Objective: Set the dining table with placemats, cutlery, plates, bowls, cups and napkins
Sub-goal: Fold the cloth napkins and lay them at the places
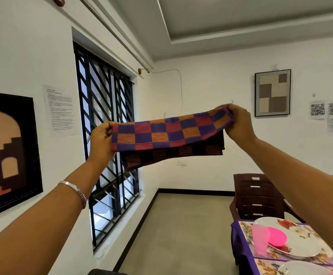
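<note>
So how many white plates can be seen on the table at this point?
2. One plate lies on the floral placemat under a pink bowl; a second plate is cut off at the bottom edge. More may lie outside the frame.

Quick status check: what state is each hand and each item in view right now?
Left hand: pinching the napkin's left end.
Right hand: pinching its right end.
Checkered napkin: folded over, held stretched in the air.
White plate: on a floral placemat.
Pink bowl: on the plate.
Chair: at the table's far end.
</note>
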